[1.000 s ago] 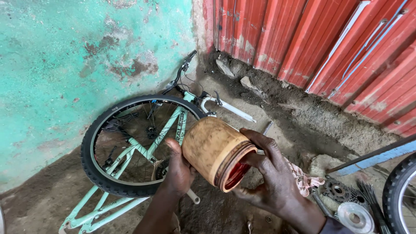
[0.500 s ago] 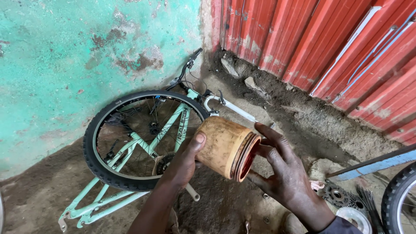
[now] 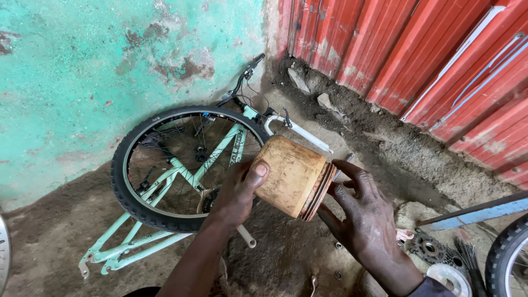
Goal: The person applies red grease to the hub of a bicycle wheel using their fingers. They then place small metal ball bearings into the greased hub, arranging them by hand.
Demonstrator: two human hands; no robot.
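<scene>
— What has the left hand [image 3: 236, 192] got?

— It clasps the tan tub [image 3: 292, 175] from the closed end, thumb over the side, so the tub lies sideways in the air above the dirt floor [image 3: 286, 258].

— And the right hand [image 3: 366, 220]?

— Open, fingers spread against the reddish rim (cupping the mouth, it looks, to steady it).

— Around them?

— A mint-green bicycle [image 3: 181, 170] lies flat by the teal wall [image 3: 82, 71]; a sprocket [image 3: 432, 248] rests near the right wrist, beside another tyre [image 3: 503, 258].
</scene>
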